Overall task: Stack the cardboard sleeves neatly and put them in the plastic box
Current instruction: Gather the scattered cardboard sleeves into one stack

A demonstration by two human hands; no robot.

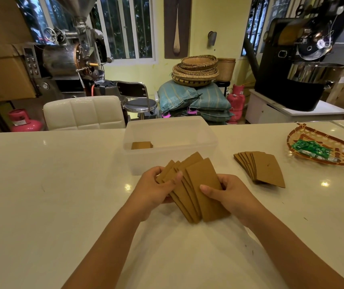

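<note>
A fanned bunch of brown cardboard sleeves (196, 184) is held above the white table, just in front of the clear plastic box (206, 140). My left hand (156, 186) grips the bunch's left side, thumb on top. My right hand (229, 192) holds the right side, thumb pressed on the front sleeve. Inside the box, a small stack of sleeves (141, 145) lies at its left end. A second fanned pile of sleeves (260, 168) rests on the table to the right of the box.
A woven tray (304, 132) holding green packets (310, 151) sits at the table's right edge. Behind the table's far edge stand a white padded chair (83, 112), a stool, sacks, baskets and roasting machines.
</note>
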